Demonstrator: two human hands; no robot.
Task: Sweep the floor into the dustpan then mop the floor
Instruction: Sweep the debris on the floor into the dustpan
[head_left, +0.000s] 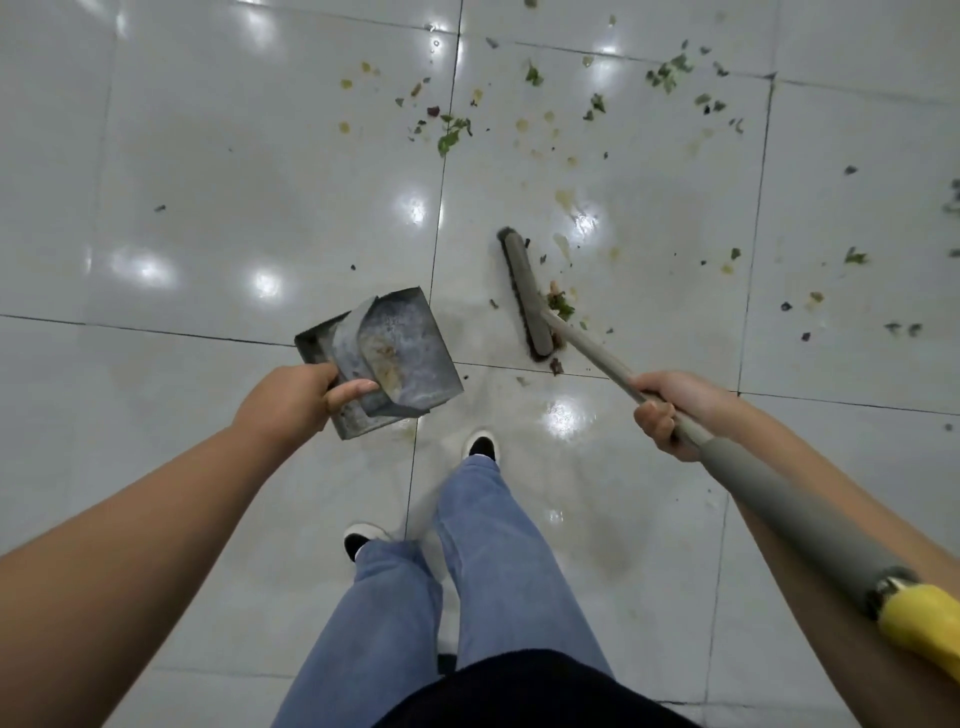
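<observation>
Sweep stage, early — most of the mess is not yet gathered.

Your left hand (291, 397) grips the back edge of the dustpan (384, 358), fingers (353, 389) curled over its rim, thumb side toward you. The pan is metal, stained inside, and holds no fresh litter that you can see. Whether its front lip touches the floor (208, 182) cannot be told from this view.

Your right hand (670, 410) is wrapped around the broom handle (597, 358), just below the grey foam sleeve (779, 499); a yellow end piece (919, 629) sits at the handle's top. The broom head (524, 296) rests on the floor just to the right of the dustpan, apart from it, with a small clump of green scraps (561, 306) against its far side.

Relative to the broom head: leaf bits and yellowish spots (452, 132) lie scattered well beyond it and off to its right, across several tiles. Wet-looking smears (563, 244) sit just beyond it.

Judgement: only a small pile is gathered — nothing is in the pan yet. Left to do: collect the far scatter toward the dustpan, load it, then mop. No mop is in view.
</observation>
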